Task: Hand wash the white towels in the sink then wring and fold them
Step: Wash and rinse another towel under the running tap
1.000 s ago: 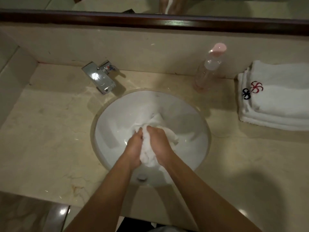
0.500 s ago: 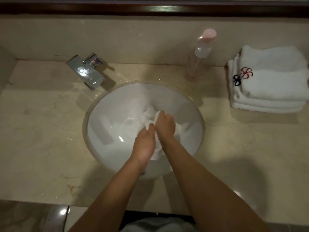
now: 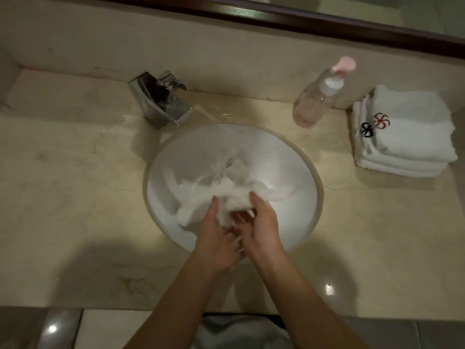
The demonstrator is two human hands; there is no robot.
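Beige marble counter [image 3: 63, 197], dark-framed mirror [image 3: 327, 21] above, glossy floor tiles [image 3: 50, 328], dim light

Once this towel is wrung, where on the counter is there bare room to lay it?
The widest bare patch is the counter left of the sink, below the faucet. A smaller patch lies right of the sink, in front of the folded towels. It is crowded at the back right: the bottle stands close beside the stack.

The sink [image 3: 297, 157] sits mid-frame in the counter [image 3: 63, 197], with the towel [image 3: 226, 192] in it under both hands. The tap [image 3: 161, 102] stands at its upper left, the bottle [image 3: 317, 96] at upper right, and the folded stack [image 3: 402, 132] lies at the right edge.
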